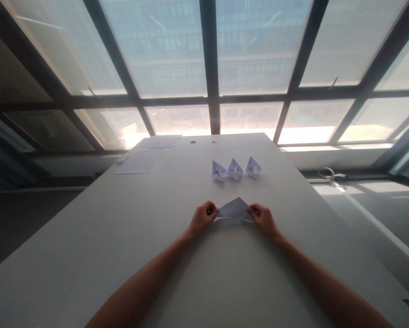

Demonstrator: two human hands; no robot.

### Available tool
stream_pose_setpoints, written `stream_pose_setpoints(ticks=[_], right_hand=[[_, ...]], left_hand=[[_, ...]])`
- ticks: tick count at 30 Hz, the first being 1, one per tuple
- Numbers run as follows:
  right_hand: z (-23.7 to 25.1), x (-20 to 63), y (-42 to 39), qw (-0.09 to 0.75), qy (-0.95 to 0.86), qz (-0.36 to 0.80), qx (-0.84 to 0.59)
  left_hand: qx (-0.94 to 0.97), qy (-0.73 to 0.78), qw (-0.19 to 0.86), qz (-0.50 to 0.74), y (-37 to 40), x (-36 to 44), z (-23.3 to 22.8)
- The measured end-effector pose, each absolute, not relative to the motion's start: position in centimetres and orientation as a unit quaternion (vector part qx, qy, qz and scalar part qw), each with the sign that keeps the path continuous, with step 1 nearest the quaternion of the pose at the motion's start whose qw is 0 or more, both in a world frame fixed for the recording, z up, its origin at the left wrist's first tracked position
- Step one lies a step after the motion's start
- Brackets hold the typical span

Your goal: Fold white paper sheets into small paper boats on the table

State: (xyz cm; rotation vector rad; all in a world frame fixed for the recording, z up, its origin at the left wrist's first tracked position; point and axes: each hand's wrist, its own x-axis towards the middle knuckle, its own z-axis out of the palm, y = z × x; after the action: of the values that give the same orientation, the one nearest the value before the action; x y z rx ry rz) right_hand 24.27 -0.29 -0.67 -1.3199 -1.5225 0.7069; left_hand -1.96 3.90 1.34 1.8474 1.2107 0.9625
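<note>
While both forearms reach in over the white table, the left hand and the right hand pinch a partly folded white paper between them, each with thumb and fingers closed on one end. The paper sits at the middle of the table, just in front of the person, its peak pointing away towards the windows and a lower edge or flap showing beneath. Just beyond it stand three folded paper boats in a row, the left two close together and the right one a little apart. Flat paper sheets lie farther off, near the table's left edge. The step in hand seems to be a middle stage of folding, with the paper shaped but lacking the boats' standing form. Against the bright backlight, I can't fairly tell whether its layers are being parted or pressed together. The next move, I judge, calls for an even hold on both ends, light fingertips, and care to keep the creases sharp and the thin paper untorn.
</note>
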Motion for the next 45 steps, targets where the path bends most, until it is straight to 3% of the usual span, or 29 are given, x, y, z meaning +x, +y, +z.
stream_pose_setpoints(ticks=[14,31,38,45], right_hand=[[-0.8,24.1,-0.2,0.492,-0.606,0.297,-0.550],[-0.3,24.3,-0.3,0.498,-0.598,0.272,-0.566],[-0.2,24.4,-0.3,0.501,-0.596,0.273,-0.566],[-0.5,24.5,-0.1,0.504,-0.583,0.279,-0.573]], left_hand=[[0.779,0.405,0.334,0.342,3.2,-1.6,1.1],[0.763,0.398,0.385,0.333,3.4,-1.8,1.1],[0.804,0.302,0.378,0.345,3.0,-1.7,1.7],[0.793,0.333,0.362,0.360,3.1,-1.8,2.4]])
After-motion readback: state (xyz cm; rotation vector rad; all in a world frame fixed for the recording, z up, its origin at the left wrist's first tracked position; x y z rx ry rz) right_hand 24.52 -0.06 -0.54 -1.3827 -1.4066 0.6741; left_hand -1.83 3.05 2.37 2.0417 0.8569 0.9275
